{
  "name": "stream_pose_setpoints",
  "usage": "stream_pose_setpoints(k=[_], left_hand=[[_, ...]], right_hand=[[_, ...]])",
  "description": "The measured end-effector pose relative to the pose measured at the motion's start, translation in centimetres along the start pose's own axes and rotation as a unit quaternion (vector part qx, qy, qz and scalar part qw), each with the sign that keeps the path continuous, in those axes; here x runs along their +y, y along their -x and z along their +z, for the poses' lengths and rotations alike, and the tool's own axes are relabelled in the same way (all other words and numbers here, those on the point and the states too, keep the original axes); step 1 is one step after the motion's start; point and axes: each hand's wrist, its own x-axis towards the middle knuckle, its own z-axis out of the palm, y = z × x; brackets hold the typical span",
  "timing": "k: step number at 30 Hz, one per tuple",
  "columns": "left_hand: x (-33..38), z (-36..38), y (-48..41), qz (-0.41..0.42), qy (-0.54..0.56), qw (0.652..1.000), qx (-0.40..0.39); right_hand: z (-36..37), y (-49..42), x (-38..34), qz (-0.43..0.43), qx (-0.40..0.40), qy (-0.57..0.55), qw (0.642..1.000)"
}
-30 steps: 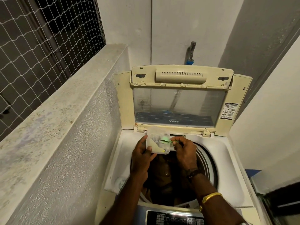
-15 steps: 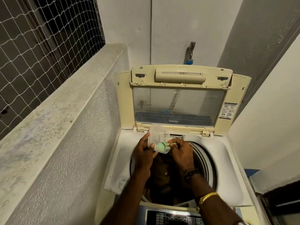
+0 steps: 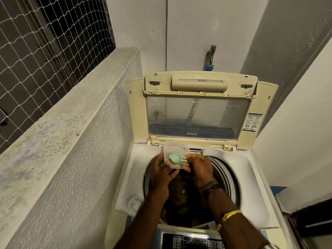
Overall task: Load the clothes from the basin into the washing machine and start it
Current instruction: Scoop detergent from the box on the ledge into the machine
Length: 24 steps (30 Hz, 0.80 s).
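The top-loading washing machine stands with its lid raised upright. Dark brown clothes lie inside the drum, partly hidden by my arms. Over the drum's far rim my left hand holds a small clear plastic container, tilted toward me. My right hand pinches the handle of a pale green scoop, whose bowl sits at the container's mouth. The control panel shows at the bottom edge. The basin is out of view.
A rough concrete parapet with netting above runs close along the machine's left side. A tap with a blue fitting sticks out of the back wall. A white wall closes in on the right, with a dark object low down.
The container has tipped further toward me, and the green scoop has come up from inside it to its mouth. Both hands stay over the drum's far rim.
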Motion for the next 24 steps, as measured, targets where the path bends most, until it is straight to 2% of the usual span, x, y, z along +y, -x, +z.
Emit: stream_pose_setpoints(k=[6, 10, 14, 17, 24], left_hand=[[-0.1, -0.2, -0.1, -0.02, 0.016, 0.999, 0.021], [0.1, -0.2, 0.0, -0.021, 0.014, 0.999, 0.034], [0.2, -0.6, 0.1, -0.024, 0.017, 0.999, 0.038], [0.1, -0.8, -0.1, -0.023, 0.026, 0.998, 0.045], [0.0, -0.8, -0.2, -0.023, 0.029, 0.998, 0.051]], right_hand=[[-1.2, -1.0, -1.2, -0.027, 0.059, -0.06, 0.996], [-2.2, -1.9, -1.5, -0.079, 0.103, -0.048, 0.99], [-2.8, -2.5, -0.9, -0.171, 0.151, 0.065, 0.971], [-2.9, -2.0, -0.9, -0.24, 0.151, 0.163, 0.945], [-2.9, -2.1, -0.3, -0.271, 0.141, 0.253, 0.918]])
